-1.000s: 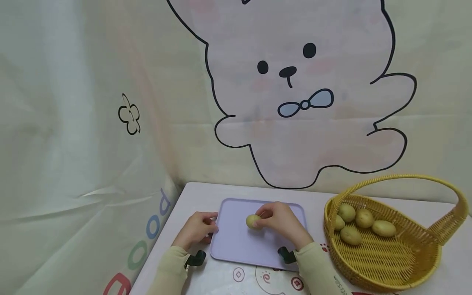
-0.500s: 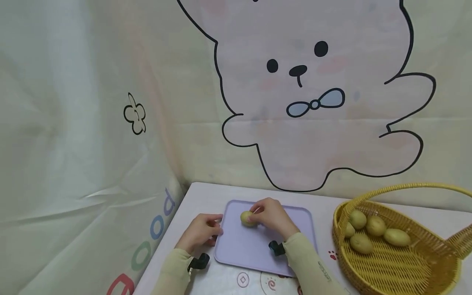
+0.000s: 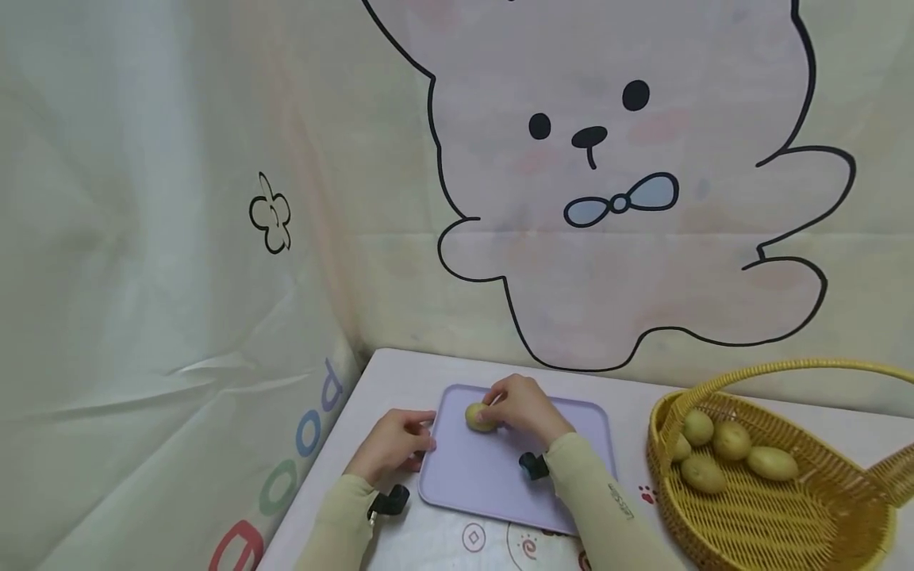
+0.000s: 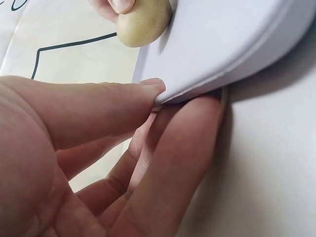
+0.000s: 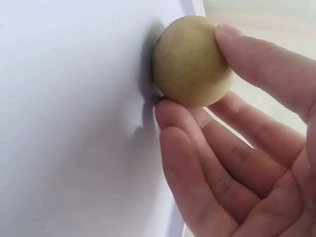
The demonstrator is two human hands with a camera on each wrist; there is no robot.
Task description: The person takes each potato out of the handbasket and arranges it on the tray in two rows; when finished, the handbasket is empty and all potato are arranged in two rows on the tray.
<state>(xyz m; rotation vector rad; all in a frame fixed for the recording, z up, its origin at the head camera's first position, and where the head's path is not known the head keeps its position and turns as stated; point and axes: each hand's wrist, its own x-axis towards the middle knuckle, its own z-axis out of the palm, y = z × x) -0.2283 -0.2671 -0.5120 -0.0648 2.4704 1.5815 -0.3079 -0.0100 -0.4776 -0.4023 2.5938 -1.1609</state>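
Observation:
A potato (image 3: pixel 478 418), round and pale yellow-brown, is at the left back part of a lilac tray (image 3: pixel 485 472). My right hand (image 3: pixel 527 406) pinches it between thumb and fingers; in the right wrist view the potato (image 5: pixel 191 61) is right by the tray surface, and I cannot tell whether it rests on it. At the tray's left edge, my left hand (image 3: pixel 391 444) grips the rim. The left wrist view has the thumb on top of the rim (image 4: pixel 197 91) and fingers below it.
On the right stands a yellow wicker basket (image 3: pixel 771 523) with a tall handle, holding several potatoes (image 3: pixel 731 440). A white table (image 3: pixel 414 369) with printed drawings bears everything. Behind and at left hang cloth walls (image 3: pixel 400 309) with a cartoon bear.
My right hand has carried the potato leftward and slightly toward the back over the tray. The left hand keeps its place at the tray edge. The head view has shifted a little.

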